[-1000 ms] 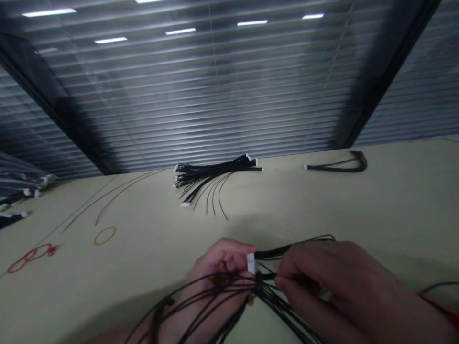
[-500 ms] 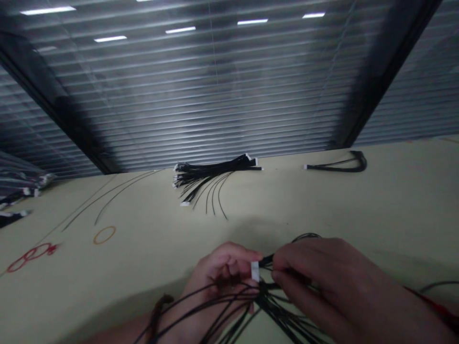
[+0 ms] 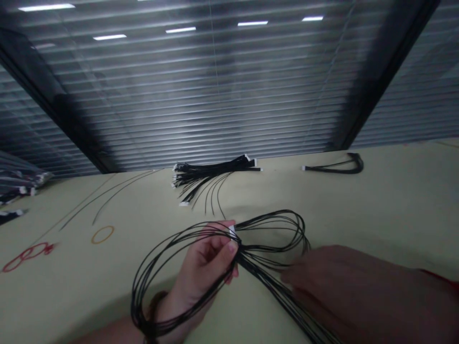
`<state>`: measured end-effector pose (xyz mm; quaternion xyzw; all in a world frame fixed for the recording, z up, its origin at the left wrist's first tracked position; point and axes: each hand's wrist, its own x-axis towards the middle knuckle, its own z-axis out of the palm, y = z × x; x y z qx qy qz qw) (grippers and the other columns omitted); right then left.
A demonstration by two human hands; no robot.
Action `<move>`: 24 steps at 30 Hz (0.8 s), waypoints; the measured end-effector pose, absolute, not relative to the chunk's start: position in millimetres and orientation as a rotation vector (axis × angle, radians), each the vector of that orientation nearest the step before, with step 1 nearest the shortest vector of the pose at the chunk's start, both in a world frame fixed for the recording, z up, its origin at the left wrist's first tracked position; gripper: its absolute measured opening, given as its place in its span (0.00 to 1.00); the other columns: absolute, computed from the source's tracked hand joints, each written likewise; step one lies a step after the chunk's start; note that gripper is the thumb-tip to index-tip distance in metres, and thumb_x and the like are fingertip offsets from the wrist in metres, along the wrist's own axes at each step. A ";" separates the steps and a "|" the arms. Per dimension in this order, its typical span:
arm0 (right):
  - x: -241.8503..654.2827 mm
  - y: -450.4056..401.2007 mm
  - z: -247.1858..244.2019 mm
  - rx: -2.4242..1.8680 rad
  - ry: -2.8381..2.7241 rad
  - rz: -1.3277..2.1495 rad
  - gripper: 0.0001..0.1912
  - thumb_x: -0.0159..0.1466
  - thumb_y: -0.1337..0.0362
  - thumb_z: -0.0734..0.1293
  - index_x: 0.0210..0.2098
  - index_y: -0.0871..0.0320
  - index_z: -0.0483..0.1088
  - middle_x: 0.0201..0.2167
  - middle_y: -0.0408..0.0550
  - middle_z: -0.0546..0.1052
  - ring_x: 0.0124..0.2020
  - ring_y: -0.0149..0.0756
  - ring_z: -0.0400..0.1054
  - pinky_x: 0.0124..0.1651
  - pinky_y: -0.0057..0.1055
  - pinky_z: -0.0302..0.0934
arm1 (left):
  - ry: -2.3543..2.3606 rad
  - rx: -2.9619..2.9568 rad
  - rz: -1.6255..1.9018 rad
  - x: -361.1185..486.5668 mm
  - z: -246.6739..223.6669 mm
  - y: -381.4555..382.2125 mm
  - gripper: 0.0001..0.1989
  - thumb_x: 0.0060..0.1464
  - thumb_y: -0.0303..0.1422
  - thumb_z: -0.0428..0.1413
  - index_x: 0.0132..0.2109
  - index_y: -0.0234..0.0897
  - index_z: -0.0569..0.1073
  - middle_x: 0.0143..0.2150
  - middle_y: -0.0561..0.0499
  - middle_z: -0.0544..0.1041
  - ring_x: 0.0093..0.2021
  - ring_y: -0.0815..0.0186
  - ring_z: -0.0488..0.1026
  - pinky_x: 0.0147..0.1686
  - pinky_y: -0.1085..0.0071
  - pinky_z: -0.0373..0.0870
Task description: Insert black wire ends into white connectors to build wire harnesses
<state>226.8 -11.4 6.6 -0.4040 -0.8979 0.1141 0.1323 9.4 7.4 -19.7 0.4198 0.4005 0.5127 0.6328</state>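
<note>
Left hand [image 3: 204,260] is closed in a narrow grip on a bunch of thin black wires [image 3: 267,282], right at a white connector [image 3: 232,231] showing by the fingertips. Wires fan out from that grip in long loops: one big loop runs left and down past the left wrist, crossing a dark wristband [image 3: 154,310], another goes right and curves back, and more strands trail to the lower right. Right hand [image 3: 340,296] is flat and loosely open, not gripping anything, with its fingers just beside those lower strands; contact can't be confirmed, the fingertips are dim and blurred. A red sleeve edge [image 3: 439,279] shows past it. Everything sits over a pale yellow-green table [image 3: 394,200]. Further out on it: a fanned bundle of black wires with white connectors [image 3: 211,174], a smaller looped bundle [image 3: 333,165] to the right, a few loose strands [image 3: 111,198] to the left, plus an orange ring [image 3: 102,234] and red ring marks [image 3: 28,249]. More bundles [image 3: 17,184] are piled at far left. Window blinds [image 3: 215,95] fill the background.
</note>
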 end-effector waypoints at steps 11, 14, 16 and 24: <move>194.2 4.0 12.4 -1.155 -2.469 0.650 0.16 0.64 0.67 0.58 0.21 0.61 0.66 0.15 0.37 0.62 0.18 0.22 0.52 0.23 0.22 0.44 | 0.864 1.118 1.092 6.1 -18.5 1.6 0.15 0.49 0.33 0.61 0.44 0.37 0.70 0.24 0.58 0.69 0.18 0.75 0.67 0.16 0.80 0.63; 194.2 1.5 13.3 -1.102 -2.426 0.518 0.13 0.61 0.70 0.58 0.21 0.60 0.66 0.17 0.38 0.64 0.20 0.23 0.54 0.26 0.25 0.45 | 0.872 1.122 1.105 8.2 -17.3 1.7 0.15 0.49 0.33 0.61 0.44 0.37 0.69 0.23 0.59 0.69 0.18 0.76 0.67 0.16 0.81 0.62; 193.5 0.8 13.3 -1.086 -2.407 0.463 0.13 0.60 0.70 0.59 0.20 0.60 0.65 0.16 0.38 0.65 0.19 0.23 0.54 0.26 0.25 0.44 | 0.872 1.121 1.101 9.4 -16.0 2.1 0.15 0.48 0.33 0.62 0.43 0.37 0.69 0.24 0.59 0.69 0.18 0.76 0.67 0.16 0.81 0.63; 189.6 -2.5 8.3 -1.035 -2.415 0.331 0.11 0.61 0.71 0.59 0.26 0.58 0.70 0.21 0.38 0.72 0.22 0.26 0.63 0.28 0.26 0.49 | 0.913 1.107 1.066 8.4 -14.2 0.3 0.16 0.48 0.35 0.61 0.44 0.37 0.68 0.26 0.58 0.70 0.18 0.76 0.66 0.16 0.80 0.62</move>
